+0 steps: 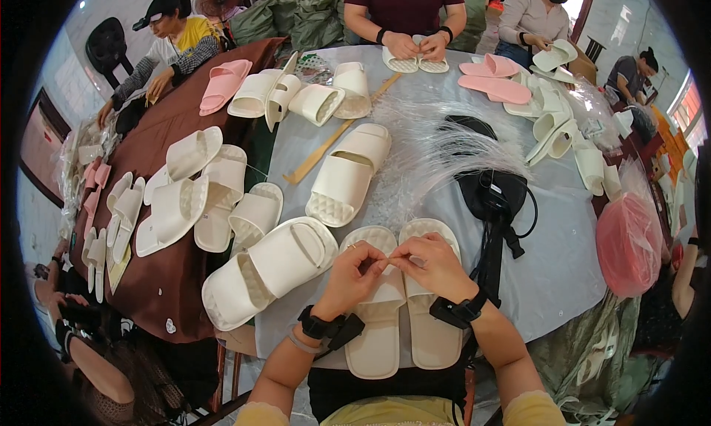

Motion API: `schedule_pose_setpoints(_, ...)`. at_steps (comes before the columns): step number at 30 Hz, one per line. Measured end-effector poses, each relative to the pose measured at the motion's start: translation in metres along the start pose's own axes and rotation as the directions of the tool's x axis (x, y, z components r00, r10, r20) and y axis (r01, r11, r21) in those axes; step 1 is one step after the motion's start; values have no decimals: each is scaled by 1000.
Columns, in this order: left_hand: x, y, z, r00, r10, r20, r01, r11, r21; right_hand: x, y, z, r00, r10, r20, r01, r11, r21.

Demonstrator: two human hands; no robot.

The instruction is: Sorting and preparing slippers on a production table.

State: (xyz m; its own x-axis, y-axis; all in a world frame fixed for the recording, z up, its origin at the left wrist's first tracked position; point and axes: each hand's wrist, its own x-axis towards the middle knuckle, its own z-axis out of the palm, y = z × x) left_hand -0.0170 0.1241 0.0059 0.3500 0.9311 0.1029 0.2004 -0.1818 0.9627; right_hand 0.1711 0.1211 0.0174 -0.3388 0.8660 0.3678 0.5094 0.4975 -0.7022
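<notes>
A pair of cream slide slippers lies side by side at the near edge of the table, toes toward me: the left slipper (372,344) and the right slipper (437,335). Over their straps my left hand (351,275) and my right hand (437,269) meet, thumbs and fingertips pinched together. Whatever is between the fingertips is too small to make out; it could be a thin strand. Just left of my left hand, a larger cream slipper pair (292,257) lies slanted. Beyond it rests another cream slipper pair (352,170).
Clear plastic strands (444,163) spread across the table beside a black device with straps (490,196). A wooden stick (326,153) lies farther left. More slippers cover the brown-clothed table (159,285). A pink plastic bag (628,241) hangs at right. Co-workers handle slippers opposite.
</notes>
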Motion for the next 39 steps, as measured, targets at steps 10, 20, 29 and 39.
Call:
schedule_pose_setpoints(10, 2, 11, -3, 913, 293, -285, -290, 955, 54, 4, -2, -26, 805, 364, -468, -75, 845, 529)
schedule_pose_setpoints(20, -5, 22, -31, 285, 197, -938, -408, 911, 68, -39, -35, -63, 999, -19, -51, 3, 955, -298)
schedule_pose_setpoints(29, -59, 6, -48, 330, 248, -911, -121, 968, 219, -36, -12, -23, 955, 83, 285, 69, 871, -486)
schedule_pose_setpoints(39, -105, -54, -113, 604, 421, -677, 508, 451, 734, -61, -61, -160, 948, 176, -265, -168, 984, 52)
